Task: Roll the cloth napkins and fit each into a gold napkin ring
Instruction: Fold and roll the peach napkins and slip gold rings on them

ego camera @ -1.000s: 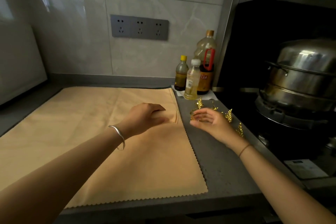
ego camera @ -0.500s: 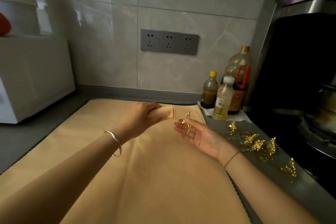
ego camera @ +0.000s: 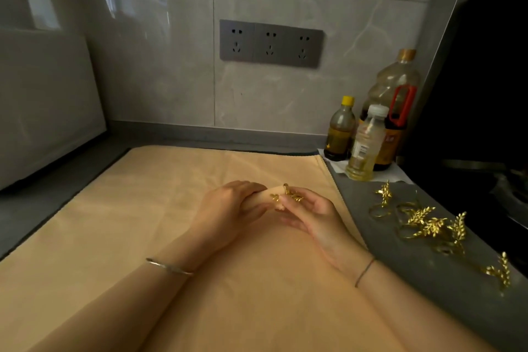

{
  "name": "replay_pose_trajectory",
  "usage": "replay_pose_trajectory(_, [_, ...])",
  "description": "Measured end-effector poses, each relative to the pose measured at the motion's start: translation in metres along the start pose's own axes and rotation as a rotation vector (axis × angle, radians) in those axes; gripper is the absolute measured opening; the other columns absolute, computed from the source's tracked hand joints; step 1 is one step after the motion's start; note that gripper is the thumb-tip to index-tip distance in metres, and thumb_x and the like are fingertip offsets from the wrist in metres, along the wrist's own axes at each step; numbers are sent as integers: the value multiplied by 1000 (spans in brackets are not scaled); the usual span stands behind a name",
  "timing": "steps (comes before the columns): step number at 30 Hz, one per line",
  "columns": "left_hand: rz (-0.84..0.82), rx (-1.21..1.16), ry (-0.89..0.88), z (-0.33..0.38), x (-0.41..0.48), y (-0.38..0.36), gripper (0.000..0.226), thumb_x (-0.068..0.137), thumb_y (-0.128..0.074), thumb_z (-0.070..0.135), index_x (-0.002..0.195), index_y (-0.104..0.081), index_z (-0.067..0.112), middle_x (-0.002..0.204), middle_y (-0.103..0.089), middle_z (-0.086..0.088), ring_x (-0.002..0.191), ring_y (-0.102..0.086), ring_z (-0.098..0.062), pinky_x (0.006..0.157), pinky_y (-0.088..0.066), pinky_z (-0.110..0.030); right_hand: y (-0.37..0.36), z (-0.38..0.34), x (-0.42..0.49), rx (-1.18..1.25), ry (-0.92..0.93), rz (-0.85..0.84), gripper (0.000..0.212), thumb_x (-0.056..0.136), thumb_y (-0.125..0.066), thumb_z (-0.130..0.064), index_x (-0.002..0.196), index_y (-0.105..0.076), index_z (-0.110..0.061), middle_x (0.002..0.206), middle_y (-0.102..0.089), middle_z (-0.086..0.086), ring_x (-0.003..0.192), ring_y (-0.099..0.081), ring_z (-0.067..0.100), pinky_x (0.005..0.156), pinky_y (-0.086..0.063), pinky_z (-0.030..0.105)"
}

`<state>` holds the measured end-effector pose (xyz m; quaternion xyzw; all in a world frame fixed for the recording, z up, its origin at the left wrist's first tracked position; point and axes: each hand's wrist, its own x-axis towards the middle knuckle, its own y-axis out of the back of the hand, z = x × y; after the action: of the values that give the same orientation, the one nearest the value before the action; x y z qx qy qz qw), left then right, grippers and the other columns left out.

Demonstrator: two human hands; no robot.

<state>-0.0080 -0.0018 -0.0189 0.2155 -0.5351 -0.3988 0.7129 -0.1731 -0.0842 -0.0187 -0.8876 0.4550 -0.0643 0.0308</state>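
Observation:
A rolled tan napkin [ego camera: 264,198] pokes out of my left hand [ego camera: 228,208], which grips it above the flat tan cloth [ego camera: 128,208] spread on the counter. My right hand [ego camera: 308,208] pinches a gold leaf-patterned napkin ring [ego camera: 287,196] right at the exposed tip of the roll. Most of the roll is hidden inside my left fist. Several more gold napkin rings [ego camera: 423,223] lie on the dark counter to the right of the cloth.
Three bottles [ego camera: 368,143] stand at the back right by the wall. A dark stove area [ego camera: 485,123] lies to the right, and a white appliance [ego camera: 43,111] stands at the left. A grey socket strip [ego camera: 270,43] is on the tiled wall.
My right hand picked a gold ring from the counter and carried it left to the end of the rolled napkin in my left hand. The view panned left and closer.

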Motion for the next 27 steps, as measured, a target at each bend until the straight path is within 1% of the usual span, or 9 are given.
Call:
replay_pose_trajectory(6, [-26, -89, 24, -1, -6, -5, 43, 78, -44, 58, 107, -63, 33, 91, -65, 14, 84, -55, -3, 71, -44, -20, -2, 7, -3, -11, 101, 16, 22, 81, -66, -15, 100, -65, -4, 89, -72, 7, 78, -68, 13, 69, -54, 20])
replay_pose_trajectory(10, [-11, -109, 51, 2, -7, -5, 32, 78, -49, 51, 107, -56, 38, 89, -62, 17, 82, -54, -1, 68, -46, -24, -4, 12, -2, -38, 123, 35, 44, 67, -81, -25, 102, -64, -4, 95, -72, 11, 83, -67, 15, 72, -51, 19])
replay_pose_trajectory(12, [-4, -121, 66, 4, -8, -4, 33, 78, -51, 49, 108, -55, 38, 90, -61, 17, 81, -53, 0, 66, -45, -23, -3, 13, -1, -31, 111, 40, 49, 64, -77, -27, 106, -63, -5, 97, -71, 12, 87, -67, 19, 75, -52, 23])
replay_pose_trajectory(15, [-3, -128, 56, 7, -8, -4, 34, 79, -49, 51, 110, -53, 38, 90, -61, 15, 82, -53, -2, 68, -47, -25, -5, 13, -1, -50, 130, -9, 53, 62, -80, -34, 105, -65, -7, 98, -71, 11, 93, -67, 24, 84, -53, 31])
replay_pose_trajectory(19, [-3, -102, 48, 10, -8, -6, 40, 77, -46, 54, 107, -63, 34, 90, -63, 14, 85, -54, -4, 69, -47, -27, -6, 12, -4, -82, 162, -33, 41, 66, -80, -31, 98, -66, -11, 91, -73, 3, 86, -68, 17, 72, -50, 21])
replay_pose_trajectory(21, [2, -105, 34, 10, -7, -4, 44, 76, -45, 54, 108, -64, 31, 91, -65, 13, 86, -54, -4, 70, -47, -26, -6, 10, -3, -118, 186, -47, 38, 67, -82, -29, 96, -65, -11, 86, -72, -1, 83, -67, 13, 72, -50, 20])
replay_pose_trajectory(24, [16, -138, 50, 12, -11, 0, 38, 77, -52, 51, 107, -65, 31, 95, -67, 13, 86, -57, -5, 73, -48, -27, -8, 6, -10, -175, 203, -84, 33, 74, -71, -36, 99, -65, -15, 92, -72, 0, 86, -68, 13, 76, -51, 21])
replay_pose_trajectory(26, [12, -153, 74, 13, -12, 2, 32, 78, -58, 44, 106, -65, 30, 96, -68, 12, 87, -61, -8, 75, -49, -31, -6, 2, -14, -191, 173, -104, 28, 87, -51, -41, 104, -63, -22, 100, -71, 3, 90, -69, 17, 76, -53, 25])
replay_pose_trajectory(27, [3, -155, 81, 14, -11, 3, 32, 77, -59, 41, 106, -66, 29, 96, -69, 11, 87, -62, -9, 75, -49, -32, -2, 0, -14, -201, 166, -105, 26, 94, -42, -38, 107, -61, -26, 105, -69, 2, 93, -68, 17, 78, -54, 28])
